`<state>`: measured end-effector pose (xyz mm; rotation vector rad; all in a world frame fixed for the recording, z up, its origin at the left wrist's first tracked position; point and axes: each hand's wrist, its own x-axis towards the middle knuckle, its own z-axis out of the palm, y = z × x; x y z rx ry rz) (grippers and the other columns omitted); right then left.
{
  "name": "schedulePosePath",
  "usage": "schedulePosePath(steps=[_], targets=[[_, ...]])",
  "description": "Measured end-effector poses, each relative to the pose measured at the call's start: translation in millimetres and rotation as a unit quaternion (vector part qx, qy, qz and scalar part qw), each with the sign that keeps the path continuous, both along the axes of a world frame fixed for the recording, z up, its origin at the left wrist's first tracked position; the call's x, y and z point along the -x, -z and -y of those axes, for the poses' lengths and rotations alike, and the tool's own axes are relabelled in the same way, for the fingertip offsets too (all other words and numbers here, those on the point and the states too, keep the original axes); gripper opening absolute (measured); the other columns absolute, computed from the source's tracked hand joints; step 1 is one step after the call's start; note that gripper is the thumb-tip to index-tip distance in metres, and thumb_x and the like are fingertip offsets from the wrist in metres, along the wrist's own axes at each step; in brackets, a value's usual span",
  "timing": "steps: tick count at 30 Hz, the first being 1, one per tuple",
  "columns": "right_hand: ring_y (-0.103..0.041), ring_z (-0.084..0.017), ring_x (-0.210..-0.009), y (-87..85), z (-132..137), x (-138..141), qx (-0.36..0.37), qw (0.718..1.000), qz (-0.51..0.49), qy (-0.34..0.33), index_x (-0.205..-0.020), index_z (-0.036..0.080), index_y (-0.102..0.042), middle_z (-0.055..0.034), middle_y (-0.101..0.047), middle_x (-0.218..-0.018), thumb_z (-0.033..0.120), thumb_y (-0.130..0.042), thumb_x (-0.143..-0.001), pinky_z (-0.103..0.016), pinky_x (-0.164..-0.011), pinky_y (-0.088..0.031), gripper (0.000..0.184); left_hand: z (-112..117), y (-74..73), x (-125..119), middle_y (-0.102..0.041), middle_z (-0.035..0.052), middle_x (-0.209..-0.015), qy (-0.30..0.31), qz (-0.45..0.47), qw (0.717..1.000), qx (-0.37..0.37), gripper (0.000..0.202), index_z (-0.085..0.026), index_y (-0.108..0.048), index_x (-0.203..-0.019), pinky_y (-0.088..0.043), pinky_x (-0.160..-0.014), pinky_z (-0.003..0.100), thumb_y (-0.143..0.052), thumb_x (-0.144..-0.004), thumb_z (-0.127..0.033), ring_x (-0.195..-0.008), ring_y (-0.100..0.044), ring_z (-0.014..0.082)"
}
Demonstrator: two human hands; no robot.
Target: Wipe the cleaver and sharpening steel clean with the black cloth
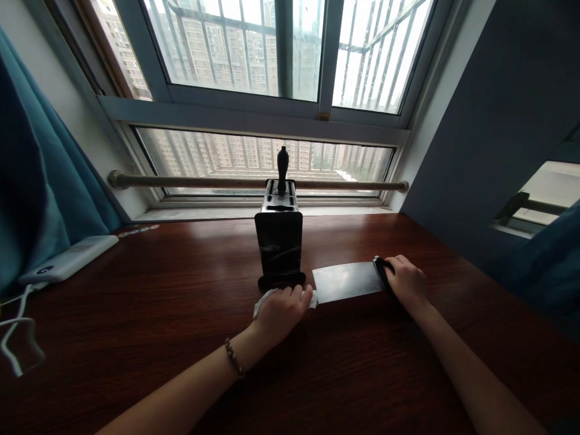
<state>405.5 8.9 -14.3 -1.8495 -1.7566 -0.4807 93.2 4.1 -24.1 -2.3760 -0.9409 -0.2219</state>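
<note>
My right hand (406, 280) is closed around the black handle of a cleaver (348, 281), whose broad shiny blade points left, low over the tabletop. In my left hand (283, 314) a crumpled white tissue (264, 300) is gripped, parts of it sticking out on both sides of the fingers. That hand is beside the left end of the blade; whether the tissue touches the metal I cannot tell. Just beyond my left hand stands a black knife block (279, 244) with a slotted metal top. One black-handled tool (283, 164) stands upright in its slots.
The dark red-brown wooden table (181, 338) runs up to a window with a horizontal rail (203, 182). At the left lies a white power strip or charger (72, 258) with a white cable (18, 338), near a blue curtain (58, 151). A grey wall rises at right.
</note>
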Motion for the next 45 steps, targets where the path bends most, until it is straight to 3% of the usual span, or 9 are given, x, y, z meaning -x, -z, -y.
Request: schedulePosePath(steps=[5,8,23,28,32,36,39,42,45], targets=[[-0.058,-0.018,-0.084,-4.7,24,39,-0.097,0.975,-0.006,-0.199,-0.101,0.018,-0.063,-0.0062,-0.062,-0.092,0.022,-0.053,-0.088,-0.028,-0.075,-0.044,0.017,2,0.9,0,-0.056,0.0024,-0.07,0.0,0.006,1.0,0.002,0.026,-0.014,-0.055,-0.105,-0.041,-0.049,0.027,-0.042,-0.085,-0.005,-0.058,-0.058,0.0184],[-0.056,-0.019,-0.085,5.3,36,71,-0.042,0.954,0.005,-0.297,-0.103,0.019,-0.062,-0.0056,-0.063,-0.093,0.013,-0.05,-0.087,-0.03,-0.075,-0.044,0.021,6,2.7,-2,-0.055,0.0021,-0.07,0.008,0.008,1.0,0.008,0.025,-0.014,-0.054,-0.106,-0.041,-0.048,0.027,-0.042,-0.085,-0.007,-0.058,-0.057,0.0185],[-0.055,-0.016,-0.08,3.1,53,98,0.048,0.89,-0.229,-0.39,-0.098,0.023,-0.062,-0.0024,-0.065,-0.091,0.01,-0.053,-0.083,-0.03,-0.073,-0.047,0.022,20,-1.3,-18,-0.057,0.0032,-0.074,0.003,0.06,0.993,0.098,0.029,-0.016,-0.052,-0.112,-0.041,-0.053,0.024,-0.041,-0.087,-0.007,-0.063,-0.058,0.0165],[-0.053,-0.017,-0.071,-0.4,61,100,0.067,0.87,-0.161,-0.461,-0.092,0.019,-0.06,-0.0041,-0.062,-0.079,0.011,-0.048,-0.081,-0.032,-0.064,-0.045,0.018,14,-4.0,-15,-0.06,0.0059,-0.077,-0.026,0.131,0.975,0.18,0.033,-0.015,-0.054,-0.113,-0.039,-0.055,0.025,-0.038,-0.086,-0.005,-0.065,-0.059,0.0176],[-0.05,-0.018,-0.07,1.6,69,105,0.024,0.839,-0.074,-0.538,-0.102,0.019,-0.053,-0.0056,-0.066,-0.093,0.009,-0.042,-0.081,-0.034,-0.065,-0.045,0.025,7,-15.3,-7,-0.064,0.0069,-0.085,-0.04,0.231,0.934,0.27,0.032,-0.016,-0.054,-0.112,-0.039,-0.058,0.026,-0.041,-0.084,-0.007,-0.069,-0.061,0.0186],[-0.052,-0.017,-0.077,6.0,68,98,-0.074,0.884,-0.23,-0.4,-0.104,0.021,-0.051,-0.0049,-0.06,-0.09,0.007,-0.044,-0.083,-0.032,-0.067,-0.045,0.026,2,-22.8,-4,-0.062,0.0004,-0.077,0.001,0.331,0.863,0.383,0.013,-0.018,-0.058,-0.092,-0.039,-0.061,0.022,-0.047,-0.086,-0.021,-0.068,-0.058,0.0144],[-0.052,-0.019,-0.087,5.4,68,89,-0.205,0.883,-0.31,-0.286,-0.105,0.022,-0.047,-0.0067,-0.052,-0.095,0.008,-0.044,-0.083,-0.036,-0.073,-0.044,0.026,1,-18.2,-8,-0.061,-0.001,-0.079,0.034,0.395,0.797,0.455,0.014,-0.017,-0.058,-0.093,-0.039,-0.065,0.02,-0.049,-0.084,-0.023,-0.072,-0.055,0.0129],[-0.05,-0.02,-0.087,1.6,72,86,-0.267,0.889,-0.249,-0.275,-0.106,0.021,-0.047,-0.0075,-0.05,-0.096,0.006,-0.047,-0.08,-0.037,-0.073,-0.043,0.031,3,-9.5,-15,-0.055,-0.0023,-0.072,0.046,0.439,0.737,0.512,0.009,-0.015,-0.056,-0.084,-0.036,-0.06,0.018,-0.051,-0.08,-0.02,-0.067,-0.049,0.0111],[-0.05,-0.02,-0.088,-0.4,74,90,-0.221,0.907,-0.147,-0.328,-0.109,0.021,-0.051,-0.0078,-0.055,-0.099,0.001,-0.047,-0.078,-0.037,-0.074,-0.044,0.037,11,-4.5,-23,-0.048,-0.0039,-0.066,0.058,0.463,0.683,0.562,0.005,-0.014,-0.054,-0.077,-0.033,-0.057,0.018,-0.052,-0.075,-0.017,-0.061,-0.042,0.0092]])
